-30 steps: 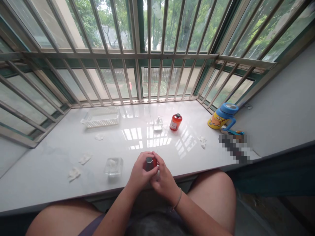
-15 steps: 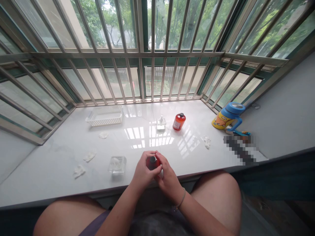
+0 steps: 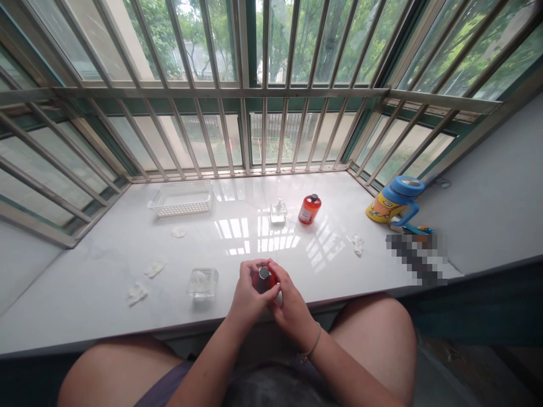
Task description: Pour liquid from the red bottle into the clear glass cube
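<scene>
Between both hands is a red bottle [image 3: 270, 279] with a black cap, upright near the front edge of the white sill. My left hand [image 3: 249, 291] curls around its left side, and my right hand [image 3: 289, 295] wraps its right side. The fingertips of the two hands meet at the far side. Fingers and thumbs hide most of the bottle's body. To the left of the hands stands a clear square container [image 3: 202, 284] with white crumpled material inside. Farther back are a small clear glass bottle [image 3: 278, 212] and a second red bottle [image 3: 309, 210] with a white label.
A white perforated basket [image 3: 182, 209] lies at the back left. Crumpled white tissues [image 3: 155, 268] are scattered left and right. At the right wall stands a blue and yellow cup [image 3: 395, 200] with a handle, beside a pixelated dark object [image 3: 413, 260]. Metal bars [image 3: 220, 94] enclose the sill.
The fingers around the held bottle have loosened slightly at the top, so more of its cap and red shoulder shows. Both hands stay in nearly the same place.
</scene>
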